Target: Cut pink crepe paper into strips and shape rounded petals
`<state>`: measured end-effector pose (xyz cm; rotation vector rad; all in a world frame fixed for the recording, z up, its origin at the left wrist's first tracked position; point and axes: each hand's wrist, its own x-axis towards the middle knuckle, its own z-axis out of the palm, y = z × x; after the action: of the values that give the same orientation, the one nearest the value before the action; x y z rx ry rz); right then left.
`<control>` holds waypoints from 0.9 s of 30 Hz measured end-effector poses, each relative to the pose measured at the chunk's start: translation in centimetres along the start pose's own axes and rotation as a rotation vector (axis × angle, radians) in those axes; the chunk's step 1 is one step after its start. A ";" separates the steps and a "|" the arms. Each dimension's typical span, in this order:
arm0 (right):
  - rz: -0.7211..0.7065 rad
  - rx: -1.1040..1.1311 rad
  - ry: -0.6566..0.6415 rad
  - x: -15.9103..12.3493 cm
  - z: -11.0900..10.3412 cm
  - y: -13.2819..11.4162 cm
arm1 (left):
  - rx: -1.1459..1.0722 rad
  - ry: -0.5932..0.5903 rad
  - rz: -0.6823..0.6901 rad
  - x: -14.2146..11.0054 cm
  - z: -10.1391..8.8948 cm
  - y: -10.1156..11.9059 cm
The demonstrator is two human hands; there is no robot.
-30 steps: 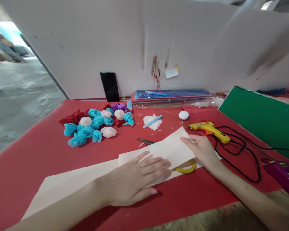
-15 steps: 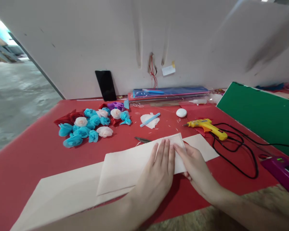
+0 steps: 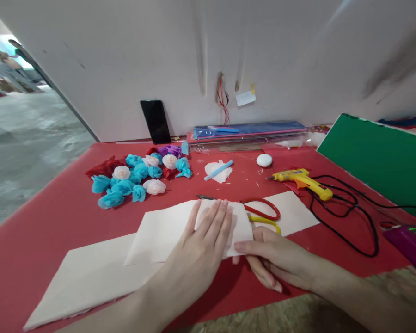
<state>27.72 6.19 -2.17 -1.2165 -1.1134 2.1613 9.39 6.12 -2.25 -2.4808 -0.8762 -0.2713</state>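
A long cream paper sheet (image 3: pixel 90 273) lies on the red table (image 3: pixel 38 217), with its right part folded back over itself into a flap (image 3: pixel 159 231). My left hand (image 3: pixel 204 240) lies flat on that flap, fingers stretched out and pressing it down. My right hand (image 3: pixel 273 261) rests beside it at the flap's right edge, fingers extended along the table and touching the paper edge. Scissors (image 3: pixel 263 215) with one red and one yellow handle lie just beyond my right hand, partly under the paper.
A cluster of blue, white, red and purple paper flowers (image 3: pixel 135 178) sits at the back left. A yellow glue gun (image 3: pixel 303 180) with black cable (image 3: pixel 346 208) lies right. A green board (image 3: pixel 377 162), black phone (image 3: pixel 156 122), stacked coloured sheets (image 3: pixel 246 132), a purple device (image 3: pixel 409 238).
The folded flap has been drawn left and toward me, uncovering the scissors handles. My left hand slid left on the flap; my right hand dropped to its lower right edge.
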 end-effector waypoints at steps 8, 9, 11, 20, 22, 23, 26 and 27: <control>0.006 -0.029 -0.148 -0.1 0.0 0.3 | -0.078 -0.036 -0.031 -1.9 -0.3 -1.3; 0.000 -0.044 -0.140 -0.2 0.0 0.1 | -0.084 -0.052 -0.037 -2.3 -0.3 -1.6; -0.004 -0.082 -0.115 -0.3 -0.2 -0.2 | -0.087 -0.083 -0.050 -3.2 -0.2 -2.4; 0.000 -0.224 -0.010 -1.3 -1.2 -1.4 | 0.016 -0.136 -0.154 -7.2 0.8 -4.7; 0.002 -0.241 -0.007 -1.4 -1.8 -1.5 | 0.011 -0.155 -0.203 -7.9 1.3 -4.9; 0.009 -0.242 -0.006 -1.4 -2.1 -1.5 | 0.004 -0.168 -0.239 -8.2 1.6 -4.8; 0.038 -0.236 -0.007 -1.5 -3.2 -1.4 | -0.008 -0.196 -0.337 -9.2 2.3 -4.7; 0.046 -0.232 -0.011 -1.6 -3.6 -1.4 | -0.009 -0.208 -0.350 -9.4 2.4 -4.6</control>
<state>31.60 7.54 -1.35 -1.3414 -1.3843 2.1194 -0.78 5.42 -5.78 -2.3820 -1.4014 -0.1339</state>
